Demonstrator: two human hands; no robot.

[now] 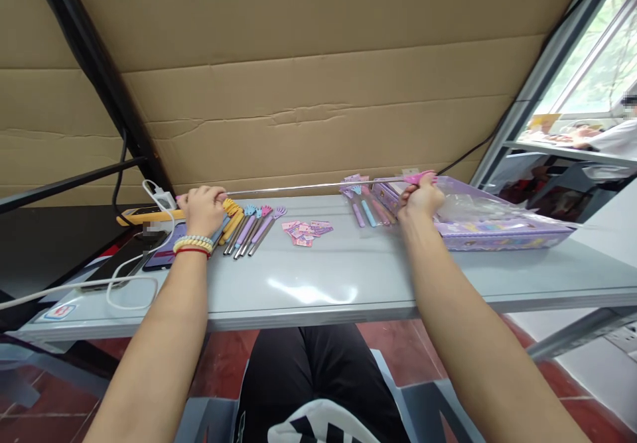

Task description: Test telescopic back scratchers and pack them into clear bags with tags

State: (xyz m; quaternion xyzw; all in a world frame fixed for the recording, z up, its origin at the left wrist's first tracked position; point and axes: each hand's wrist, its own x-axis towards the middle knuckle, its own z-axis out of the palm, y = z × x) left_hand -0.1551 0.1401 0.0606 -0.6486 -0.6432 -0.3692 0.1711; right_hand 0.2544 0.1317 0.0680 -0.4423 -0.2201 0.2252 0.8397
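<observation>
A long thin metal telescopic rod (318, 186) stretches level above the grey table (318, 284) between my two hands. My left hand (202, 209) is closed round its left end, with a bead bracelet on the wrist. My right hand (421, 195) is closed on the pink hand-shaped tip (418, 178) at the right end. Below the rod lies a row of collapsed rods with pastel hand-shaped tips (253, 225), just right of my left hand. More of them lie in a clear packet (365, 205) left of my right hand.
A purple printed box (497, 231) with clear plastic stands at the right. Small pink stickers (306, 231) lie mid-table. A phone, white charger (162, 197) and cable lie at the left. Cardboard sheets wall the back. Another person sits beyond the frame at far right.
</observation>
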